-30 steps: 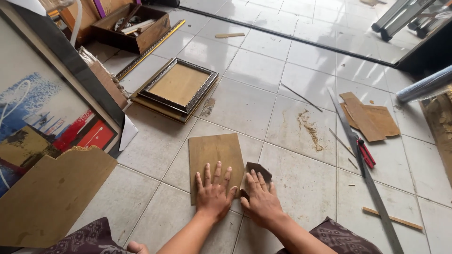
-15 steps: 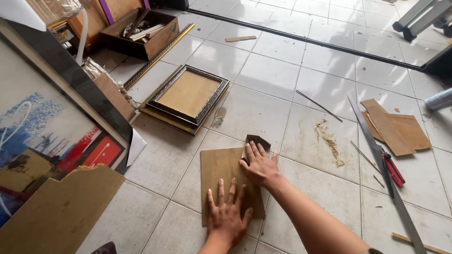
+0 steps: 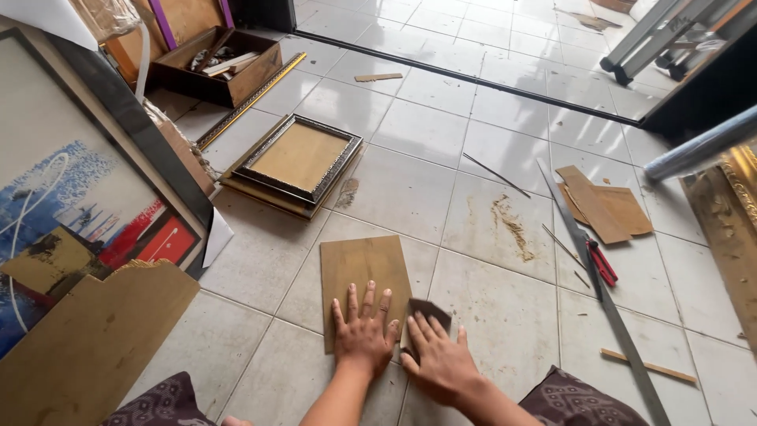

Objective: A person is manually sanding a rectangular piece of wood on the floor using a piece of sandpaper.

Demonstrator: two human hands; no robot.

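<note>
The left hand (image 3: 363,335) lies flat with fingers wide on the brown board (image 3: 364,276), holding it down on the floor (image 3: 260,260). The right hand (image 3: 438,359) presses dark sandpaper (image 3: 428,309) against the board's right edge.

Soft, even daylight fills the scene, brightest at the top where the pale floor tiles (image 3: 441,126) take a mild sheen, and shadows under the hands (image 3: 398,347) and the picture frame (image 3: 300,162) are faint and short. Focus is sharp throughout, with no motion blur, while straight lines bow slightly towards the edges from the wide lens
</note>
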